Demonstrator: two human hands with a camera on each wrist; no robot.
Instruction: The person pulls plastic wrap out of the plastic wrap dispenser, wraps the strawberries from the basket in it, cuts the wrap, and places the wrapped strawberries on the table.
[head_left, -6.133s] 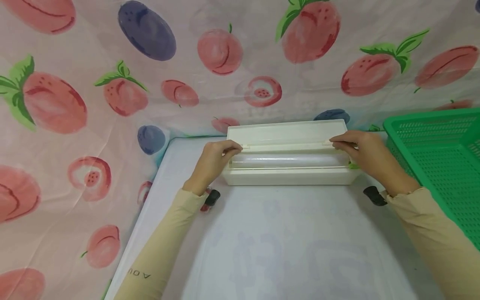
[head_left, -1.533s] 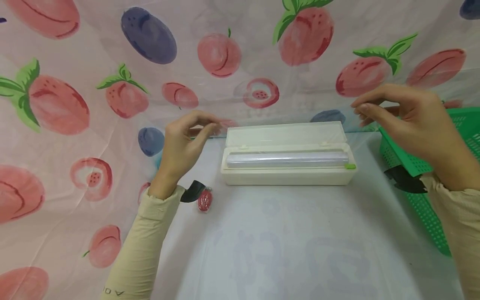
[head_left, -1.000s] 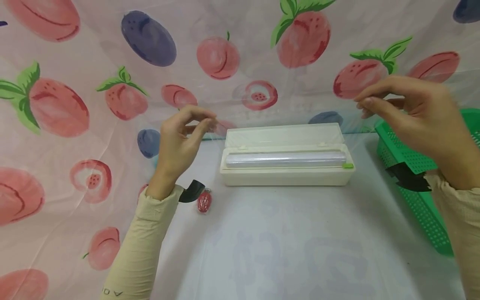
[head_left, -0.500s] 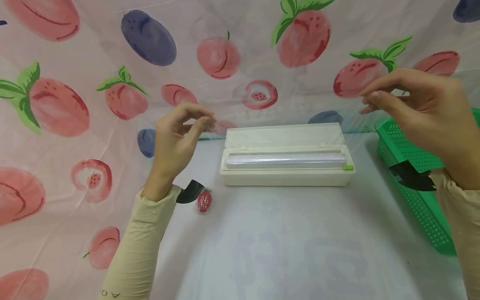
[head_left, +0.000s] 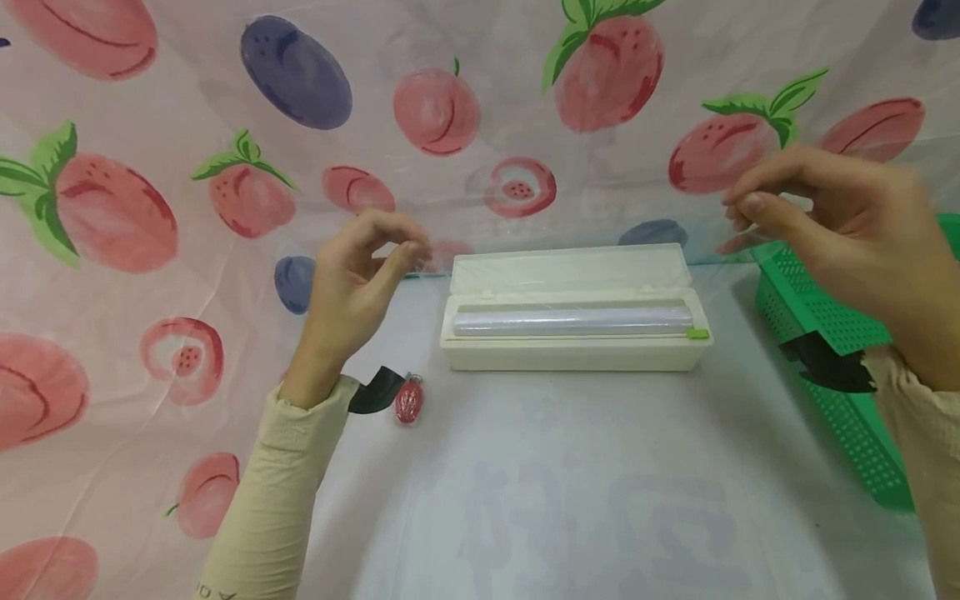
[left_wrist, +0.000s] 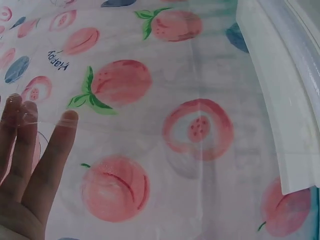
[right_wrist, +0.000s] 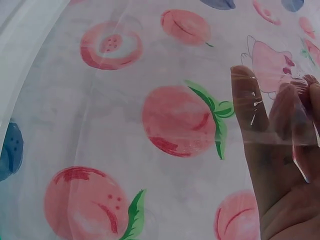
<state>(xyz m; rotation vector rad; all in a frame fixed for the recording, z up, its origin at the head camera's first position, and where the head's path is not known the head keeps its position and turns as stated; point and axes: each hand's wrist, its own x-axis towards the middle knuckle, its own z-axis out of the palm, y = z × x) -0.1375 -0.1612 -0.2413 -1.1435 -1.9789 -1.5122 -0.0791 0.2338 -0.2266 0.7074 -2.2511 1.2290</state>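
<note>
Film [right_wrist: 299, 159] pinched: left hand [head_left: 351, 283] at ten o'clock of the white box [head_left: 576, 357], right hand [head_left: 858, 229] at two, both now lifted off its edge! Open tabletop [head_left: 570, 467] runs toward six o'clock.

Head view high, facing forward and down; wrist views close, sharing its fruit-print backdrop [head_left: 442, 179]

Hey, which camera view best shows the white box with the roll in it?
The head view: it shows the whole white box, lid raised, with the roll inside. The left wrist view catches only part of it; the right wrist view has just a pale edge, possibly the box.
</note>
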